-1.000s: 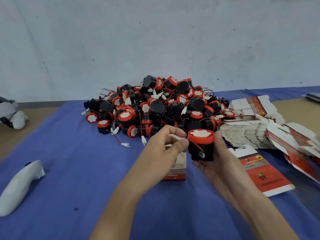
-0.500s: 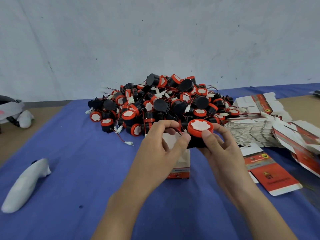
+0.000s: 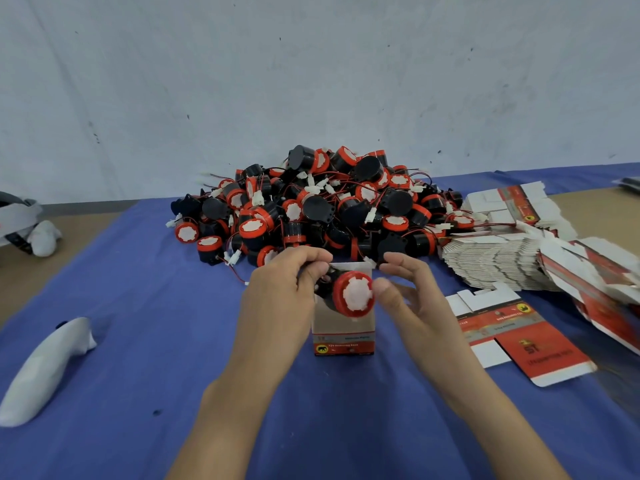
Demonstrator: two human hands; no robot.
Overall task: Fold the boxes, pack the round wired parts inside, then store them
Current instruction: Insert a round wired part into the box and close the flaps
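Note:
My left hand [image 3: 277,296] grips the black body of a round wired part [image 3: 353,297], its red rim and white face tilted toward me. The part hangs at the open top of a folded red-and-white box [image 3: 343,332] that stands upright on the blue cloth [image 3: 145,341]. My right hand [image 3: 415,306] is beside the part with fingers relaxed and spread, its thumb at the red rim. Behind the box lies a big pile of the same parts [image 3: 322,206] with red wires and white plugs.
A stack of flat unfolded boxes [image 3: 495,261] sits to the right, with one flat box [image 3: 519,337] lying nearer. A white controller [image 3: 45,368] lies at the left on the cloth, and a white headset [image 3: 20,223] rests at the far left edge.
The part has turned from upright to face me and moved left and down onto the box opening. My right hand has let go of it and opened; the left now holds it.

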